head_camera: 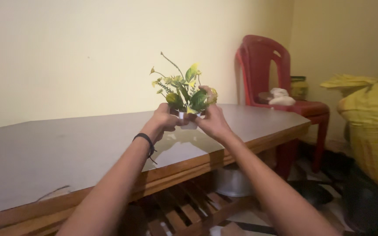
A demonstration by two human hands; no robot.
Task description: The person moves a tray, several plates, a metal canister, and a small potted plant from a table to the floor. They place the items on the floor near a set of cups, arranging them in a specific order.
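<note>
head view. we hold a small white pot of artificial green and yellow leaves and flowers [184, 94] between both hands, raised above the far half of the long grey-topped wooden table [66, 153] and not resting on it. our left hand [166, 118] is closed around the left side of the pot's base, fingers curled inward and thumb toward the white rim; a thin black cord bracelet [145, 140] sits on that wrist. our right hand [213, 118] is clamped on the right side of the base, with fingers reaching up into the foliage near a yellow flower. the two hands nearly meet at the white rim, which shows only as a narrow strip between them. a thin bare stem rises from the foliage toward the upper left. the plant's shadow falls on the tabletop just under the hands. under the table we see wooden slats [184, 209] and a pale round container [232, 181]. to the right of the table stands a red plastic chair [267, 70] against the yellow wall [66, 52]; on its seat lie a white object [281, 97] and, behind it, a jar with a green lid [299, 86]. at the right edge sits a bulky yellow sack [375, 126], well apart from the hands.
</note>
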